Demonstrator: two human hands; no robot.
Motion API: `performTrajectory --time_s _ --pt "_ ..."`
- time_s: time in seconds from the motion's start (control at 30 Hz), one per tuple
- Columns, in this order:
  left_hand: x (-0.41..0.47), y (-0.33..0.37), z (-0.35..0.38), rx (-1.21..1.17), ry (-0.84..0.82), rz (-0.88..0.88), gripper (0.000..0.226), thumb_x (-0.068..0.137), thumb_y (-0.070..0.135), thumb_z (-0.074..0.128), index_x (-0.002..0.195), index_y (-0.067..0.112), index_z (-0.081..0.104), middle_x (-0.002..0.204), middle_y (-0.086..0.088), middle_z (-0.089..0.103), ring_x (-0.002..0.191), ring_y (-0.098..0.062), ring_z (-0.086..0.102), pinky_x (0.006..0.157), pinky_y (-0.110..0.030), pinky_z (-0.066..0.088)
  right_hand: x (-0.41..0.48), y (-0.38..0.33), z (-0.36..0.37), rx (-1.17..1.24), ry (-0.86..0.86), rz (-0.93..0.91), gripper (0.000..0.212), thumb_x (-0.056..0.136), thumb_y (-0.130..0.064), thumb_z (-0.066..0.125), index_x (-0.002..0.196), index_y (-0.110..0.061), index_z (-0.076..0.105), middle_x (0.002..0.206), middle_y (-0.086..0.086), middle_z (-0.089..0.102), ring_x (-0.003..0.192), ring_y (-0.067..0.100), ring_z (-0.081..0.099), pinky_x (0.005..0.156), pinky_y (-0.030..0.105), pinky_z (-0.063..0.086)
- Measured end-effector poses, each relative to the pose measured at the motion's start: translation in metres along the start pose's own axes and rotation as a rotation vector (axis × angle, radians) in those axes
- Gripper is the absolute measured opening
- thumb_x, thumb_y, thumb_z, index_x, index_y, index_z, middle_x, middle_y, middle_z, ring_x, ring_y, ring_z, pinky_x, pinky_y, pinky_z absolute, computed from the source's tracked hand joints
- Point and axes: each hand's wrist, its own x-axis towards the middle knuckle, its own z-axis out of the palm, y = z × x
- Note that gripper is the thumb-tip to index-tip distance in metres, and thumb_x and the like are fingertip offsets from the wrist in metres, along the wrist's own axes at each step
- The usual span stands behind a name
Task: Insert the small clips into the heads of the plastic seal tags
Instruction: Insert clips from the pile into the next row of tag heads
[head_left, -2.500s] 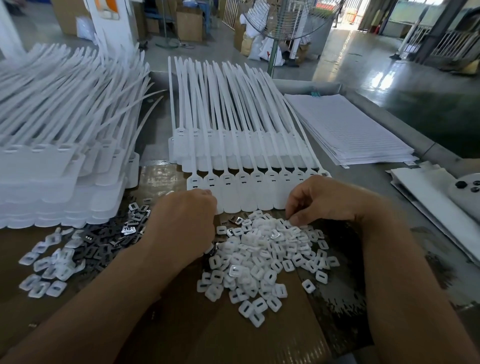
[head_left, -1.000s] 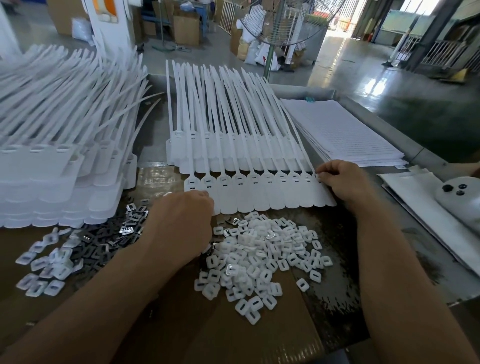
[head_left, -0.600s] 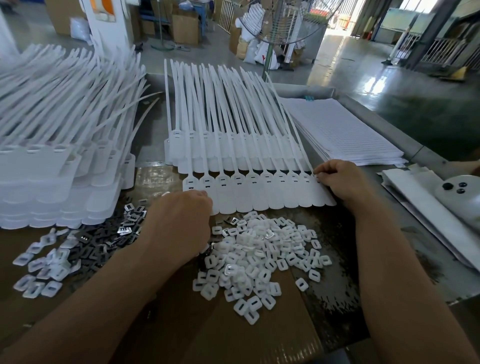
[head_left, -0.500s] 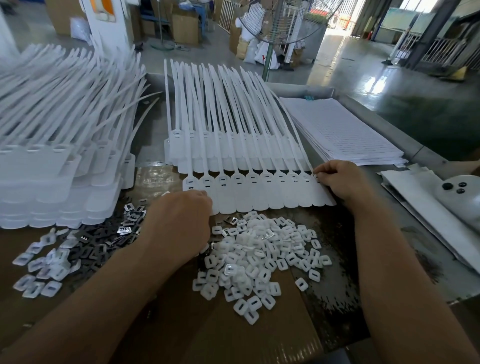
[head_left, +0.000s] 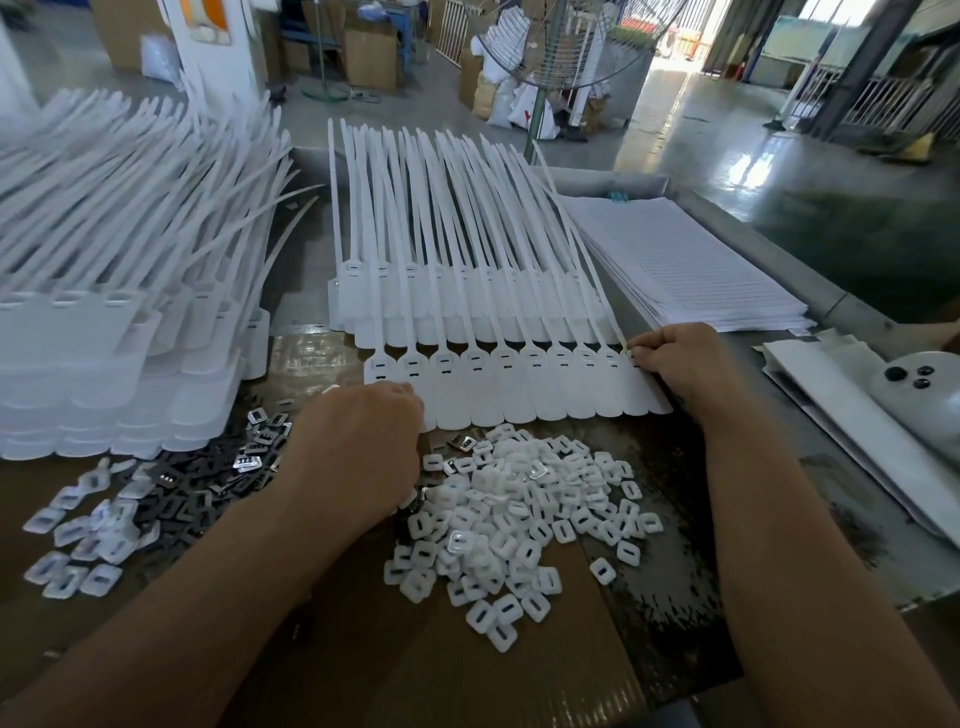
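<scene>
On the near part of the surface (head_left: 841, 509) lies a brown cardboard sheet (head_left: 467, 675), and both forearms reach forward over it. A loose pile of small white clips (head_left: 519, 519) sits on the cardboard between the arms. To its left lies a heap of dark metal inserts (head_left: 208, 483), with a smaller scatter of white clips (head_left: 83, 545) at its near-left side.

The left hand (head_left: 358, 447) rests knuckles-up at the far-left edge of the middle pile. Its fingers are curled under and hidden, so I cannot tell whether it holds anything.

Just beyond the pile, a row of seal tags (head_left: 519, 384) lies flat side by side, heads away and straps fanning toward the far side. The right hand (head_left: 680, 364) is at the row's right end, thumb and fingertips pressed together on the head of the rightmost seal tag (head_left: 641, 384). Whether a clip sits under them is hidden.

A tall stack of seal tags (head_left: 104, 338) stands at the left. A stack of lined paper sheets (head_left: 691, 265) lies at the right, and a white device with dark buttons (head_left: 924, 395) near the right edge. A standing fan (head_left: 550, 47) is behind.
</scene>
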Motion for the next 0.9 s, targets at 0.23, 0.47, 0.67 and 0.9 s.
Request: performTrajectory --time_s 0.23,0.47,0.67,0.9 --pt "0.0012 0.0007 0.0021 0.008 0.014 0.005 0.026 0.084 0.009 0.044 0.103 0.019 0.058 0.101 0.005 0.063 0.087 -0.012 0.061 0.070 -0.020 0.043 -0.0008 0.0015 -0.0016 0.024 0.010 -0.020 0.021 0.080 0.003 0.063 0.071 -0.016 0.065 0.075 -0.001 0.061 0.081 0.015 0.056 0.076 0.027 0.043" --pt "0.0005 -0.0004 0.0020 0.004 -0.002 0.015 0.032 0.083 0.009 0.044 0.109 0.018 0.060 0.112 0.006 0.062 0.093 -0.012 0.060 0.073 -0.020 0.044 0.0032 0.0000 0.0005 0.050 0.037 0.029 0.023 0.077 0.004 0.065 0.071 -0.018 0.063 0.074 0.000 0.062 0.073 0.014 0.057 0.068 0.025 0.045" --pt "0.0006 0.0007 0.0008 0.017 -0.012 0.037 0.029 0.083 0.010 0.043 0.106 0.018 0.060 0.109 0.007 0.062 0.092 -0.011 0.061 0.074 -0.020 0.046 0.0025 0.0006 0.0005 0.030 0.047 0.020 0.018 0.078 0.002 0.065 0.075 -0.015 0.065 0.073 -0.001 0.060 0.069 0.008 0.054 0.061 0.019 0.041" --pt "-0.0006 0.0008 -0.0016 0.007 -0.015 0.025 0.031 0.084 0.008 0.042 0.108 0.018 0.059 0.109 0.005 0.062 0.092 -0.013 0.061 0.079 -0.025 0.051 -0.0007 0.0046 0.0007 0.015 0.056 -0.053 0.011 0.080 -0.004 0.066 0.083 -0.014 0.067 0.075 -0.005 0.061 0.071 0.005 0.053 0.064 0.018 0.040"
